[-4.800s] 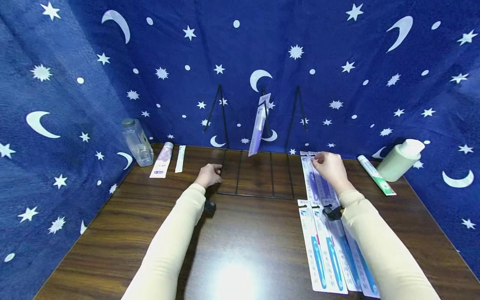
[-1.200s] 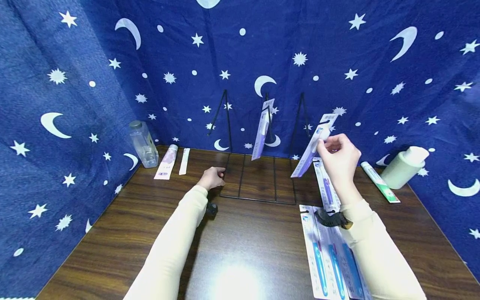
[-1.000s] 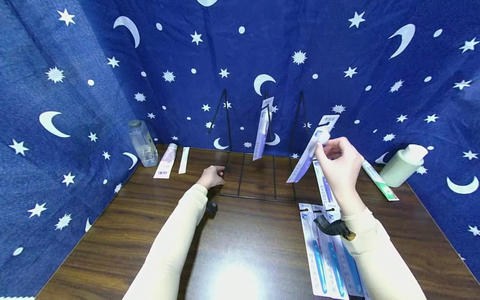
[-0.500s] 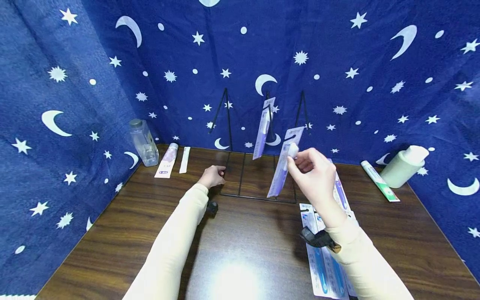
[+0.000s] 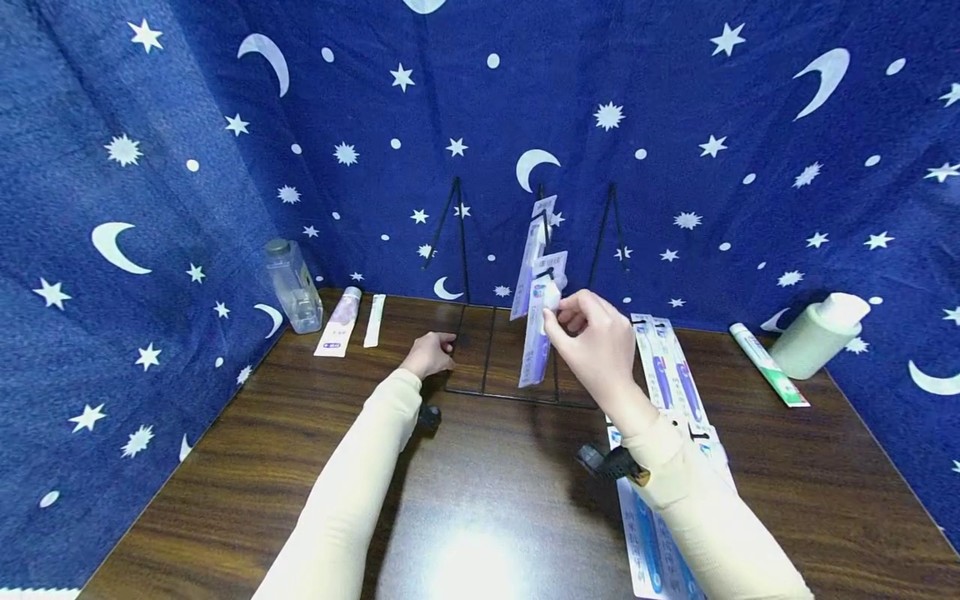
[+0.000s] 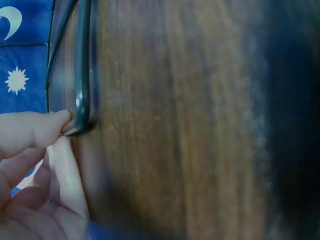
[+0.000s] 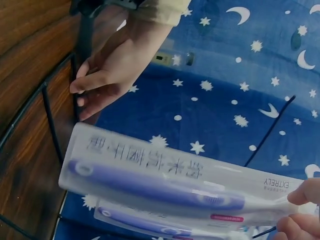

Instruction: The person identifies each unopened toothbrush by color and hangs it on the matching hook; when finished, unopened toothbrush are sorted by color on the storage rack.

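My right hand [image 5: 600, 342] pinches a packaged toothbrush [image 5: 534, 346] with a purple handle near its upper end, thumb against fingers. The pack is held up in front of the black wire rack [image 5: 488, 350], its slotted top just below and in front of a similar purple toothbrush pack [image 5: 525, 271] hanging on the middle hook. In the right wrist view the held pack [image 7: 150, 170] overlaps the hanging one [image 7: 135, 222]. My left hand [image 5: 430, 354] is at the rack's left side; in the left wrist view its thumb and finger pinch the rack's wire [image 6: 82, 60] near a bend.
Purple toothbrush packs [image 5: 660, 367] lie right of the rack, with blue-handled packs [image 5: 648, 542] nearer, partly under my right arm. Farther right are a toothpaste tube [image 5: 768, 364] and a pump bottle [image 5: 813, 337]. At left stand a clear bottle [image 5: 295, 287], a purple-white tube [image 5: 339, 321] and a white sachet [image 5: 374, 321].
My right hand has lifted a purple toothbrush pack from the table at right and carried it left to the rack's middle hook. My left hand stays at the rack's side.
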{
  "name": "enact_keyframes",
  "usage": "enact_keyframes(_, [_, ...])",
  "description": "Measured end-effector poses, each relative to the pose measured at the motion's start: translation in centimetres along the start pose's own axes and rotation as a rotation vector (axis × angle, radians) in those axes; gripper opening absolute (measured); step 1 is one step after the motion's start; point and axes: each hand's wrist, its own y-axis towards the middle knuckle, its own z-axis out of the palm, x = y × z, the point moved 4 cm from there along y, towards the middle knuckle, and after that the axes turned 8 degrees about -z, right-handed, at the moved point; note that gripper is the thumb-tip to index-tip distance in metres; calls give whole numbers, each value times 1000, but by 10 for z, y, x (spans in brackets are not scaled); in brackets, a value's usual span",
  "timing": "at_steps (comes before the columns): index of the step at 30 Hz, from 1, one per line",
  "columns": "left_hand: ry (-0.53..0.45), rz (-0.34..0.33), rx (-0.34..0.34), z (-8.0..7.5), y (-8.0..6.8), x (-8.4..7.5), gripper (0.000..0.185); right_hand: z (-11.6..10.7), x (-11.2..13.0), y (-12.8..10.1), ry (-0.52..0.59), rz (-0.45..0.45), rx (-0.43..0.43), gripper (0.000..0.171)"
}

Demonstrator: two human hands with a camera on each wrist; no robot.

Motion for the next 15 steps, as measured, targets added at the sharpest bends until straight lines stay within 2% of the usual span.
enact_keyframes(9, [7, -9, -6, 1, 0, 0, 60, 26, -18, 13, -58, 44, 10, 16])
enact_keyframes(15, [12, -19, -5, 2, 2, 1, 61, 45, -39, 32, -159, 78, 35, 18])
